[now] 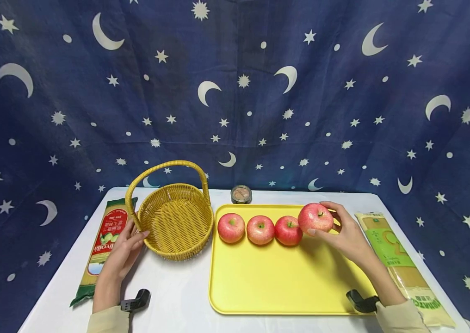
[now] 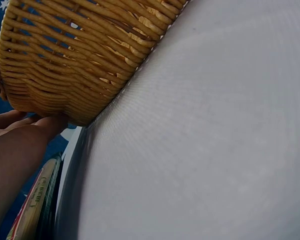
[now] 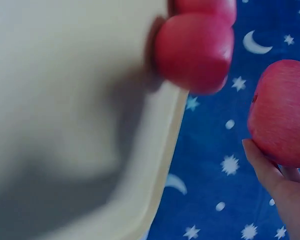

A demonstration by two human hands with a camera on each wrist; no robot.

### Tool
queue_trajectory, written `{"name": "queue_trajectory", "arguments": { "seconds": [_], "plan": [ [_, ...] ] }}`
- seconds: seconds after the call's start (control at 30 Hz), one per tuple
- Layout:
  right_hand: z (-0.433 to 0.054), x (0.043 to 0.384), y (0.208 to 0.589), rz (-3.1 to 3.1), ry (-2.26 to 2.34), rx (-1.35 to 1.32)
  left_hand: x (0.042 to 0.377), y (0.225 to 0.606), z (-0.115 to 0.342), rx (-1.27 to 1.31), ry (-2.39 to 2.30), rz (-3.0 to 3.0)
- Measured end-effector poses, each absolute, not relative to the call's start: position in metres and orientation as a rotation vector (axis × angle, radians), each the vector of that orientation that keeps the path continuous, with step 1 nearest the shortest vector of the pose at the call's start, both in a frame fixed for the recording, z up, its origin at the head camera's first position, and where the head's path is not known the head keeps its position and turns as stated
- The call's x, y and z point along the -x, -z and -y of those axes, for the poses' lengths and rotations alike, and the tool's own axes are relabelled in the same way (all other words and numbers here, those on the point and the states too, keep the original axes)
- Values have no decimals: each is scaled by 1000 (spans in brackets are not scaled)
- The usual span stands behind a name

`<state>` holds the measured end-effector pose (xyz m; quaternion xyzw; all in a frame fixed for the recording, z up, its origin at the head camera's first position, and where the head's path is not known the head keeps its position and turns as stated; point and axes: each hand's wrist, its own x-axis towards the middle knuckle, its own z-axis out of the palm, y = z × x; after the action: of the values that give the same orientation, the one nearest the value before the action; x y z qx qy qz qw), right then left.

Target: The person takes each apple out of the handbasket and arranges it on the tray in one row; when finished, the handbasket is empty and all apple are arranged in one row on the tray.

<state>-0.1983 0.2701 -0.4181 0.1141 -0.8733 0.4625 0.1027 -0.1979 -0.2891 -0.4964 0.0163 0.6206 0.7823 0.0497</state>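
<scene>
My right hand (image 1: 349, 233) holds a red apple (image 1: 315, 218) between thumb and fingers, raised above the yellow tray (image 1: 276, 282). In the right wrist view this held apple (image 3: 285, 114) is apart from the tray's edge. Three more apples sit in a row along the tray's far side: one at the left (image 1: 231, 227), a middle one (image 1: 260, 230) and one at the right (image 1: 288, 230). At the left, my left hand (image 1: 122, 252) grips the side of a yellow wicker basket (image 1: 176, 252), thumb at the rim near the handle's base and fingers against the outer wall (image 2: 75, 65).
A red and green noodle packet (image 1: 108, 231) lies left of the basket, partly behind my left hand. Beyond the tray stands a small round tin (image 1: 241, 194). Another noodle packet (image 1: 397, 259) lies right of the tray. A dark blue star-patterned cloth (image 1: 243, 125) hangs behind the white table.
</scene>
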Motion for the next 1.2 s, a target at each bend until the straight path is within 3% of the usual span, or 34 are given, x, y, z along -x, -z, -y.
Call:
{"name": "queue_trajectory", "arguments": {
  "seconds": [0.63, 1.2],
  "plan": [
    [-301, 219, 469, 2817, -1187, -205, 194, 492, 288, -20, -2342, -1914],
    [-298, 223, 477, 2823, -1111, -270, 190, 494, 286, 1, -2337, -1926]
  ]
}}
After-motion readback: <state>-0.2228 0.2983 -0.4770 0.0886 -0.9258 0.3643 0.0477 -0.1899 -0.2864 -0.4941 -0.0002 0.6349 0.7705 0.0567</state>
